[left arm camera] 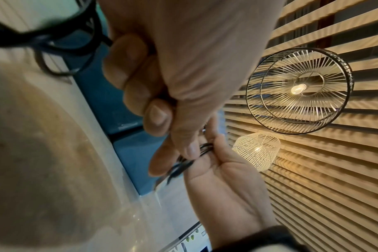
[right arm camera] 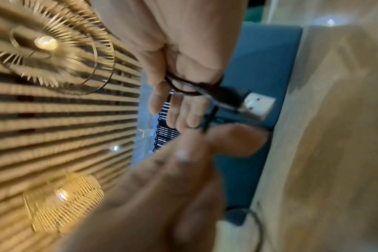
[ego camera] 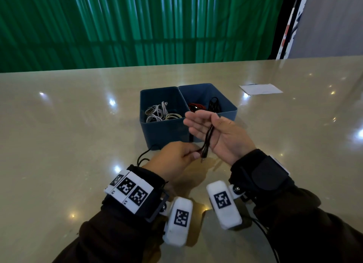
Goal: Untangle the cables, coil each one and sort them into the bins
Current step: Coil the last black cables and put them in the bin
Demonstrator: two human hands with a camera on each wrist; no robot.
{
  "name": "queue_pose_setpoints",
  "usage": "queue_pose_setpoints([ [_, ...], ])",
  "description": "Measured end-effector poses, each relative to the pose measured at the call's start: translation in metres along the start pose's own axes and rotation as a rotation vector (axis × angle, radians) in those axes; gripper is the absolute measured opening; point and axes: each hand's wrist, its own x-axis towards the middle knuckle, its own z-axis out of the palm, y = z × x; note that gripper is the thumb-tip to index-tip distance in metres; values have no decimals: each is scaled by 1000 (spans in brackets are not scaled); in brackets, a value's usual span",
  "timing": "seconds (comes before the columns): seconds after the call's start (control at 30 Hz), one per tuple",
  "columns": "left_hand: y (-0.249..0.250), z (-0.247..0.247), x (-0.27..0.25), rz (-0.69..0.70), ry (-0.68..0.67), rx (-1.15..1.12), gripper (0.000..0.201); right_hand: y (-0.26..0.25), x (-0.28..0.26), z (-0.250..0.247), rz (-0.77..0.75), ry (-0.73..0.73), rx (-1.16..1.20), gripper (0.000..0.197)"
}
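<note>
A thin black cable runs down across the upturned palm of my right hand, in front of the bins. The thumb traps its loops against the palm, and the fingers are nearly straight. My left hand pinches the same cable just below, beside its USB plug. The loose tail trails out to the left from behind my left hand, on the table. Two blue bins stand side by side. The left bin holds white and grey cables. The right bin holds a red cable and a black coil.
A white sheet of paper lies at the back right of the glossy beige table. A green curtain hangs beyond the table's far edge. Another thin black cord lies on the table near my right forearm.
</note>
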Motion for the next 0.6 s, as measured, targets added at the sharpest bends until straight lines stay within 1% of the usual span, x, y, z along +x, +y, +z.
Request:
queue_pose_setpoints([
  [0.03,0,0,0,2,-11,11,19,1,1,-3,-7,44,-108,41],
  [0.1,0,-1,-2,40,22,17,19,-1,2,-7,9,105,-496,36],
  [0.13,0,-3,-3,69,68,25,19,-3,2,-8,41,96,-696,34],
  [0.17,1,-5,-4,88,123,24,19,-5,0,-7,85,60,-844,33],
  [0.2,1,-7,-5,98,180,5,19,-7,-1,-5,133,10,-924,32],
  [0.23,0,-9,-6,109,233,-20,20,-9,-3,-3,183,-44,-937,31],
  [0.3,-1,-14,-8,123,325,-54,24,-7,-7,3,279,-127,-864,33],
  [0.37,-1,-16,-8,130,378,-104,24,-2,-9,6,336,-148,-801,37],
  [0.43,-2,-17,-8,142,408,-169,23,0,-9,4,361,-179,-756,42],
  [0.5,-5,-20,-8,136,436,-187,23,-1,-10,0,399,-258,-634,46],
  [0.57,-8,-23,-7,140,456,-191,22,-1,-10,1,416,-353,-459,42],
  [0.6,-10,-24,-7,147,466,-180,22,0,-11,2,397,-400,-370,39],
])
